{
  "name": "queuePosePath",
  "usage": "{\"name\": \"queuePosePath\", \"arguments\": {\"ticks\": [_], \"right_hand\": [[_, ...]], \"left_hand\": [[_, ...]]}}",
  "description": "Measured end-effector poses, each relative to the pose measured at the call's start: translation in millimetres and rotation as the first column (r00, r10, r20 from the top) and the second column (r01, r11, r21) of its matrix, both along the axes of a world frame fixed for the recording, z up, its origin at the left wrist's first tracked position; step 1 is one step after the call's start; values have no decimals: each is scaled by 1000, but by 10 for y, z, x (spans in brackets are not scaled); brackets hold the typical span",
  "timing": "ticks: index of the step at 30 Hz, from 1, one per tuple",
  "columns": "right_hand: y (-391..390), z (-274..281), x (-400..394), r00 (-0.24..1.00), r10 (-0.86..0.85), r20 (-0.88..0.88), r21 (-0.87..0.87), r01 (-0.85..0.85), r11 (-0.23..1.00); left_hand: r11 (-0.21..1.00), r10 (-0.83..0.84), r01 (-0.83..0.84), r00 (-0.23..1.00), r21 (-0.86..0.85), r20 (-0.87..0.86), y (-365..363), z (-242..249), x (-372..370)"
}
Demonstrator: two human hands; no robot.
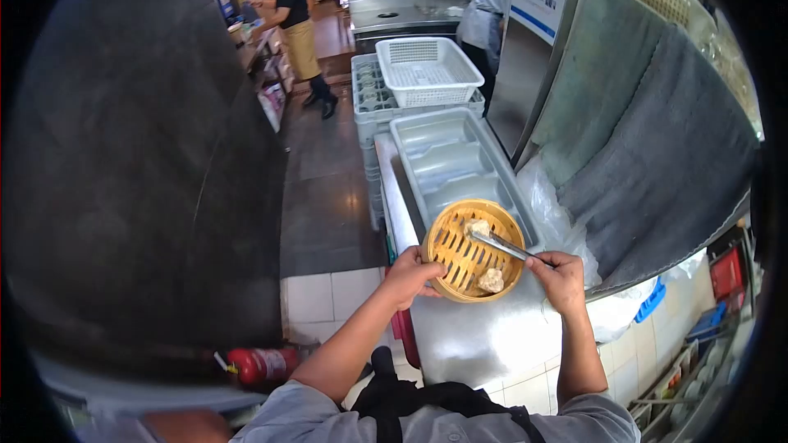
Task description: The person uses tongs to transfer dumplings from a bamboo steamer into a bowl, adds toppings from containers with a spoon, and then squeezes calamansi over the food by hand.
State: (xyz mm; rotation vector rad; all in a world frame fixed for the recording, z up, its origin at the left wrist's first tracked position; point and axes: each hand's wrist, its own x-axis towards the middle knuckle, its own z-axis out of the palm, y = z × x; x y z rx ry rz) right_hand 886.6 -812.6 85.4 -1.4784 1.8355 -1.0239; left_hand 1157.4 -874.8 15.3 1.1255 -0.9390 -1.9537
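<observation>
A round bamboo steamer basket (461, 267) with a slotted base is in front of me. My left hand (408, 279) is closed on its left rim, thumb over the edge. Metal tongs (507, 247) reach into the basket from the right, gripped near their end by my right hand (561, 280). Their tips are at a pale dumpling (477, 227) at the back of the basket. A second dumpling (491, 280) rests on the slats near the front right.
Behind the basket stands a grey tray (450, 133) with compartments on a steel counter (472, 344). Farther back, a white plastic basket (431, 66) sits on a grey rack (366, 107). Dark cloths (665, 139) hang at right. Two people work farther off. A fire extinguisher (263, 365) is low left.
</observation>
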Motion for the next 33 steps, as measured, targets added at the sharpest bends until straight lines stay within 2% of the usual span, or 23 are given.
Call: {"name": "queuePosePath", "arguments": {"ticks": [5,7,8,10,11,12,13,17,20,23,24,27,29,31,33], "right_hand": [[-118,106,632,997,-61,-53,-59,58,997],[-209,203,810,992,-121,-25,74,123,990],[-243,266,896,992,-126,-26,67,128,990],[-336,384,1102,988,-158,0,129,156,979],[-405,313,1127,990,-137,13,125,135,983],[-472,187,1105,994,-107,25,44,106,993],[-527,122,1113,996,-81,34,-39,82,996],[-690,135,1385,988,-96,122,52,90,995],[-850,64,1444,990,-45,136,-58,54,997],[-1029,244,1480,977,-100,186,1,102,995],[-1123,336,1529,967,-86,241,-30,96,995],[-1410,498,1580,985,-70,158,-92,85,992],[-1604,665,1676,983,-96,153,-66,107,992],[-1872,636,1633,992,-90,91,-87,98,991],[-2140,566,1644,992,-75,100,-123,87,989]], "left_hand": [[999,-51,51,998,-4,-42,-245,-67,562],[998,-10,12,1000,-59,26,-310,-84,718],[995,-50,47,998,-83,-39,-380,-145,802],[996,-42,40,999,-79,-28,-416,22,963],[997,-17,15,1000,-72,-16,-427,81,1054],[996,78,-77,997,-53,22,-429,69,1102],[994,98,-96,994,-59,38,-454,37,1167],[990,127,-121,990,-77,68,-569,131,1475],[994,95,-88,990,-66,101,-723,255,1588],[993,111,-106,990,-60,86,-917,360,1561],[993,109,-107,993,-43,50,-1042,426,1583],[992,119,-121,992,-43,-35,-1374,488,1605],[990,138,-140,981,-4,-132,-1642,483,1612],[989,148,-148,981,5,-125,-1838,607,1616],[988,139,-146,982,-51,-126,-2136,625,1630]]}}
